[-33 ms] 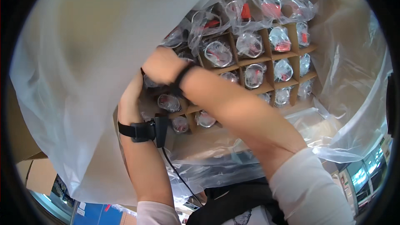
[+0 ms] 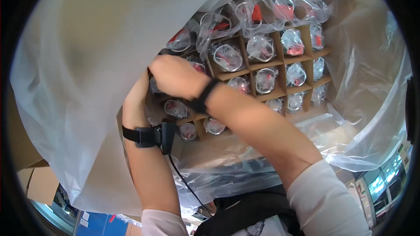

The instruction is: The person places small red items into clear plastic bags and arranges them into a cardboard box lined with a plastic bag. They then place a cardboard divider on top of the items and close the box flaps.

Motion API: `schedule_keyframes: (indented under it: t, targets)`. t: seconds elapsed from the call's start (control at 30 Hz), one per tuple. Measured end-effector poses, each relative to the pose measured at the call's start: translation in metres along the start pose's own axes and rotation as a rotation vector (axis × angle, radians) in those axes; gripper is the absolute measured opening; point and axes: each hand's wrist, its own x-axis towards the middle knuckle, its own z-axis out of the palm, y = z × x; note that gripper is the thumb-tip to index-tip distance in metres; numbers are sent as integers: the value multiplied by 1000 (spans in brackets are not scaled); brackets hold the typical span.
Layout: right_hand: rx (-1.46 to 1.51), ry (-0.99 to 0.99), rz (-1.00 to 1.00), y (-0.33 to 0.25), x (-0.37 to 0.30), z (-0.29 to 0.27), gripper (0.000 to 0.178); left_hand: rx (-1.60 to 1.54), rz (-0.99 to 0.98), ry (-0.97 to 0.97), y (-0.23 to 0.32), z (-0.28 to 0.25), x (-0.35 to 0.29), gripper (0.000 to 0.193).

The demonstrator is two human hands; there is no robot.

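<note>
Inside a carton, my right hand (image 2: 177,76) reaches to the left over cardboard compartments, with its fingers bent down out of sight. Only the back edge and wrist of my left hand (image 2: 140,89) show; its fingers are hidden behind the white plastic sheet (image 2: 83,96) and the right hand. What either hand grips cannot be seen. Around them, rounded items in clear plastic bags, such as one bagged item (image 2: 228,57), stand in the cells of a cardboard divider (image 2: 267,64). Several have red parts inside. Close to my left wrist sits another bagged item (image 2: 176,109).
The carton's plastic liner (image 2: 367,118) drapes over the right and near sides. Loose clear bags bunch along the back row. A black strapped device (image 2: 151,136) is on my left forearm, with a cable (image 2: 186,179) running down from it. A blue panel (image 2: 98,224) shows at lower left.
My right hand and wrist have shifted slightly right and nearer to me, uncovering a bagged item with red behind them. My left arm has barely moved.
</note>
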Motion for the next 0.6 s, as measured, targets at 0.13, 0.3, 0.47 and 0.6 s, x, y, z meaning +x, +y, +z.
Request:
schedule_keyframes:
  t: [0.13,0.3,0.47,0.6]
  targets:
    - [289,308,501,10,-48,-29,33,22,-6,-132,5,21,8,34]
    - [8,402,214,27,-7,-27,31,296,335,-152,-12,26,1,32]
    - [-350,74,255,31,36,-32,18,1,47,-109,-12,34,-6,45]
    - [-193,-31,51,66,39,-53,26,304,-231,-435,33,53,-1,46]
